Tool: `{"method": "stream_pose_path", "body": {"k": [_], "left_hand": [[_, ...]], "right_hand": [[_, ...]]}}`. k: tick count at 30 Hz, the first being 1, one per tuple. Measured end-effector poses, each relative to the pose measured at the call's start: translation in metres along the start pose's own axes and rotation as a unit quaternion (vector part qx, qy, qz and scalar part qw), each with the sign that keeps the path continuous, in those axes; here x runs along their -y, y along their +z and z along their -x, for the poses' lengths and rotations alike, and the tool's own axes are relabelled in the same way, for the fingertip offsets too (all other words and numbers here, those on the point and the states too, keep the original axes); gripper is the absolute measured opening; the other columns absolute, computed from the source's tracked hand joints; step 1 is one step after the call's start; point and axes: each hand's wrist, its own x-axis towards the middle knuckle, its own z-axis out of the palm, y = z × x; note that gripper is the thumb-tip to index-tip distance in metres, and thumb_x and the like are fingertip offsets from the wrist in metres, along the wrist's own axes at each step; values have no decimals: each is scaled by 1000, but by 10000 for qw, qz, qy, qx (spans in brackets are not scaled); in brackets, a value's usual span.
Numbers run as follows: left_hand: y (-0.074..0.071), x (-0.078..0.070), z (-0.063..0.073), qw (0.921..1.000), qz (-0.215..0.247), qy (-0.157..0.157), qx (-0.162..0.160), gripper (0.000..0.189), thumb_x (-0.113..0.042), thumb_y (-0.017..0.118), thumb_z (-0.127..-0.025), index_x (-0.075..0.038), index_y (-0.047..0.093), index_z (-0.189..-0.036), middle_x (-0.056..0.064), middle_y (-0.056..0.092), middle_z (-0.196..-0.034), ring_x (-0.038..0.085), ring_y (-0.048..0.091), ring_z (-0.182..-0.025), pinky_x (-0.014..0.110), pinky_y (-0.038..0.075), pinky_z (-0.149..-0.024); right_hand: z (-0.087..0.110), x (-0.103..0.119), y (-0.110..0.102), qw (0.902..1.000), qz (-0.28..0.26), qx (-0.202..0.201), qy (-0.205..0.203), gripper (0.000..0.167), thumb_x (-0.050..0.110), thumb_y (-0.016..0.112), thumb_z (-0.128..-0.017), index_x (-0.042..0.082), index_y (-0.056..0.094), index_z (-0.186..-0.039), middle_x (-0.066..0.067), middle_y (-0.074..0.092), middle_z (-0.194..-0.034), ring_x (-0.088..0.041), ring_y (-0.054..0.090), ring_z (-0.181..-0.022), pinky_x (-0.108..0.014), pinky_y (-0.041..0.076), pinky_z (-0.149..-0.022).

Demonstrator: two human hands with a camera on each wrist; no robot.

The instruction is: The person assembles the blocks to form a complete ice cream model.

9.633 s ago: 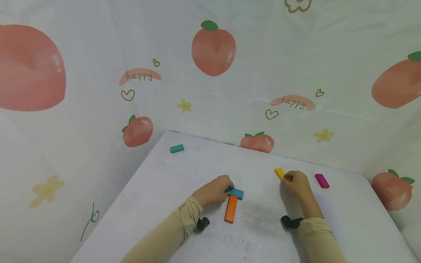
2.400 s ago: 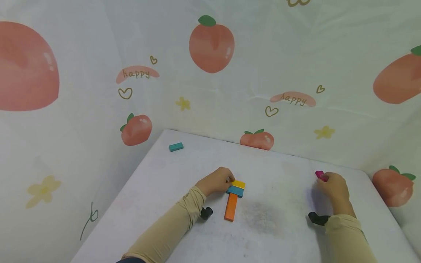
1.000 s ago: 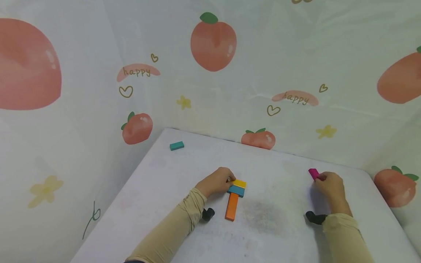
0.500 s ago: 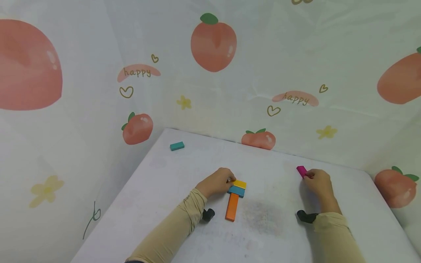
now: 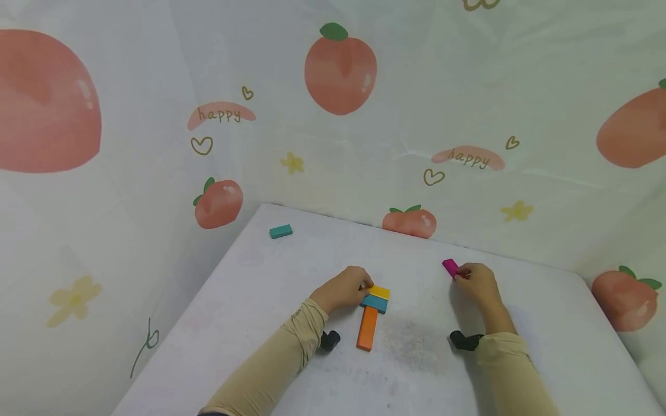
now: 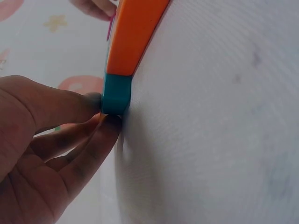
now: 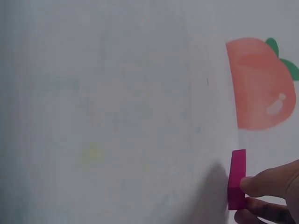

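Note:
In the head view, a long orange block (image 5: 367,329) lies on the table with a blue block (image 5: 376,304) crosswise at its far end. Against the blue block's far side lies a yellow block (image 5: 381,293). My left hand (image 5: 340,290) pinches the left ends of the blue and yellow blocks. The left wrist view shows its thumb on the blue block (image 6: 117,93) and a fingertip at the yellow one, mostly hidden. To the right, my right hand (image 5: 480,283) pinches the near end of a magenta block (image 5: 450,267) between thumb and fingers, over the table.
A teal block (image 5: 281,231) lies at the table's far left corner. Black wrist devices (image 5: 465,341) stick out from both sleeves. A cloth wall printed with peaches (image 5: 340,75) rises behind the white table (image 5: 416,393) and along its sides.
Since the oldest frame, the yellow block has come from the right to the blue block. The right hand then took the magenta block and carries it left. The left hand stays by the blocks.

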Motion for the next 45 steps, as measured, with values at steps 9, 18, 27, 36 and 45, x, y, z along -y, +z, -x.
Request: {"method": "stream_pose_path", "body": {"k": [9,18,27,36,45], "left_hand": [[1,2,0,10000,27,-28,-19,26,-7,62,-106,0,76,-126,10,75,-128,22,67,-126,35,56,-107],[2,3,-2,10000,13,-35,-7,25,-6,62,-105,0,77,-125,10,75,-128,20,68,-123,33,58,-104],[2,3,-2,10000,53,-7,-6,26,-4,61,-105,1,77,-125,11,76,-127,22,69,-124,33,58,-103],[5,5,-5,10000,-92,-10,-15,25,-5,61,-105,0,77,-123,10,76,-125,19,68,-119,33,58,-104],[0,4,-2,10000,-77,27,-24,23,-7,63,-104,-3,78,-121,7,75,-124,18,65,-117,34,57,-105]], "right_hand": [[-4,25,17,9993,-98,45,-358,21,4,69,-93,-12,74,-106,-29,72,-99,-39,65,-92,-53,56,-82],[-3,45,32,9981,-95,150,-598,20,3,70,-94,-11,76,-108,-28,73,-104,-40,66,-98,-57,56,-92],[0,60,39,9965,-69,268,-786,19,2,70,-96,-9,76,-110,-28,72,-109,-42,68,-104,-58,57,-95],[1,75,50,9966,-4,553,-605,21,5,71,-98,-7,76,-115,-25,70,-114,-40,65,-109,-56,57,-101],[4,90,58,9940,-74,691,-850,20,5,72,-98,-3,77,-115,-20,70,-112,-36,65,-107,-53,58,-101]]}}
